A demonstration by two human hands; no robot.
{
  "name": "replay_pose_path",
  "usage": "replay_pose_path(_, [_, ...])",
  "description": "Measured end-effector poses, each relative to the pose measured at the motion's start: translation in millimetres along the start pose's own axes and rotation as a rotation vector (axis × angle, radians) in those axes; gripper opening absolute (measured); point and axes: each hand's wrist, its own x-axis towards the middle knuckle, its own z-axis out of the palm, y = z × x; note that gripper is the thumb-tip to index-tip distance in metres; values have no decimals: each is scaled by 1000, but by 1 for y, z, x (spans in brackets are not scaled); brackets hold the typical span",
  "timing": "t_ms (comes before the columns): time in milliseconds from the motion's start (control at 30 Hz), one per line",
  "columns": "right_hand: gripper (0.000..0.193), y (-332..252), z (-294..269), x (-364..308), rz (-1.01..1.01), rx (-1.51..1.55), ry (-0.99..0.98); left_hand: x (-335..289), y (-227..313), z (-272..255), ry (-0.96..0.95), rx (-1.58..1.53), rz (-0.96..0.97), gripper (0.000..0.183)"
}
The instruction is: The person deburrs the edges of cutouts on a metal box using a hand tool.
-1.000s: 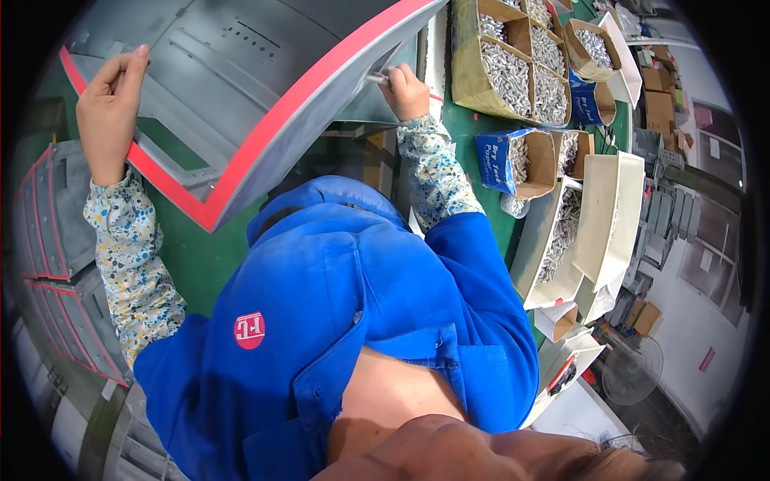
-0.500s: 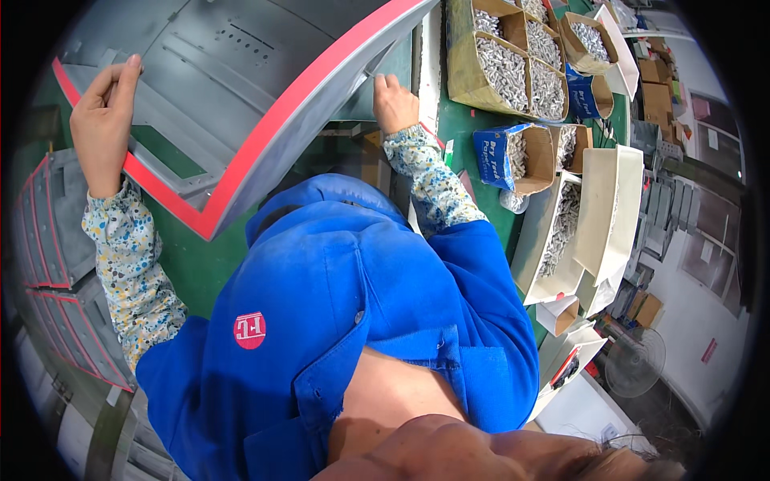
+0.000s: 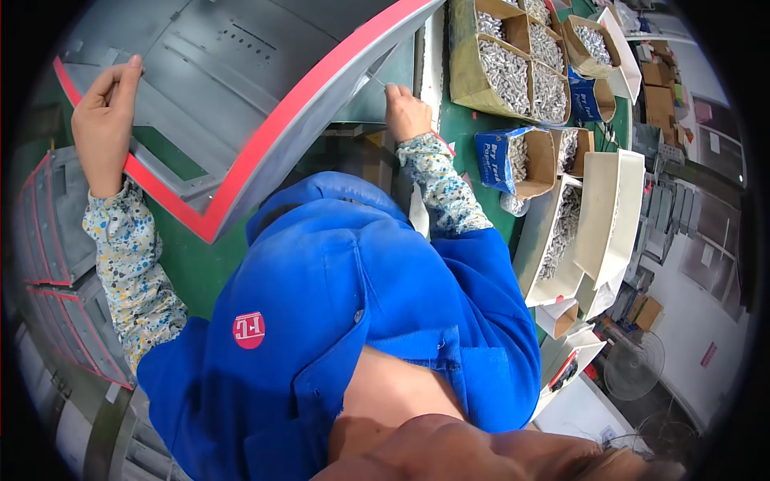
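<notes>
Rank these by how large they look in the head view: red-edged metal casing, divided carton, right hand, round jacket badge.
1. Red-edged metal casing
2. Divided carton
3. Right hand
4. Round jacket badge

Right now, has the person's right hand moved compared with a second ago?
Yes, a little. Judged against the divided cardboard box, the right hand now sits slightly lower in the picture.
</notes>
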Motion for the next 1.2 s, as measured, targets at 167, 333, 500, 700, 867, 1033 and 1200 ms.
replay_pose_path(167, [16, 24, 4, -24, 65, -84, -101, -3, 3, 1, 14, 20, 21, 26])
replay_pose_path(333, [17, 6, 0, -17, -36, 22, 110, -1, 1, 1, 63, -115, 107, 26])
replay_pose_path(500, [13, 18, 3, -5, -99, 11, 109, -2, -2, 2, -2, 9, 9, 26])
replay_pose_path(700, [14, 8, 14, 6, -112, 35, 163, 0, 0, 0, 10, 30, 26, 24])
replay_pose_path(867, [15, 7, 12, -6, -26, 50, 117, 0, 1, 3, 6, -12, 32, 23])
replay_pose_path(1033, [16, 0, 20, 14, -67, 37, 108, -1, -2, -2, -8, -13, 7, 24])
replay_pose_path(1200, [15, 11, 19, -3, 4, 166, 135, -2, 3, 0, -8, 19, 25, 23])
